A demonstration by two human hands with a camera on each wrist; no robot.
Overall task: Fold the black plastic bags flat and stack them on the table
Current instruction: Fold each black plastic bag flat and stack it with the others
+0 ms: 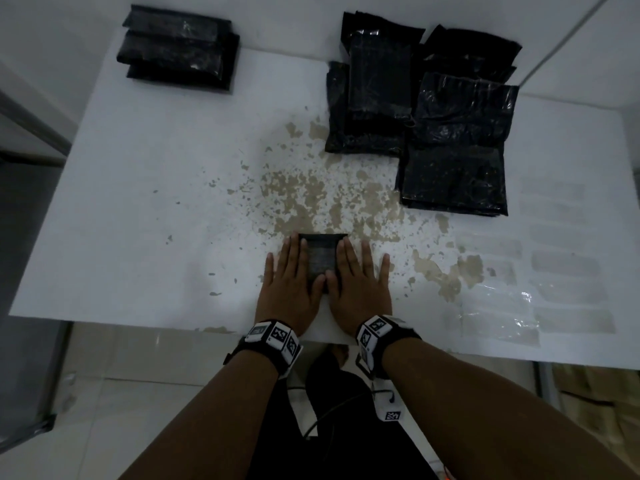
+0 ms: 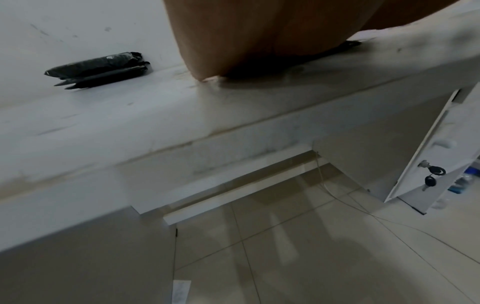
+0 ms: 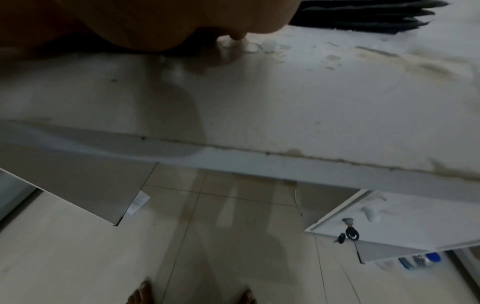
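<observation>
A small folded black plastic bag (image 1: 320, 256) lies near the front edge of the white table (image 1: 156, 209). My left hand (image 1: 292, 271) presses flat on its left side and my right hand (image 1: 356, 271) presses flat on its right side, fingers straight. A stack of folded black bags (image 1: 178, 46) sits at the far left, seen edge-on as the folded stack (image 2: 98, 70) in the left wrist view. Several unfolded black bags (image 1: 450, 133) lie piled at the far right, and this pile (image 3: 363, 18) shows in the right wrist view. Both wrist views show only the palm undersides.
The table's paint is chipped in brown patches (image 1: 311, 195) around the middle. Clear tape strips (image 1: 502, 306) shine at the front right. Below the table, an open cabinet door with keys (image 3: 349, 234) hangs on the right. Bare feet (image 3: 141, 292) stand on the tiled floor.
</observation>
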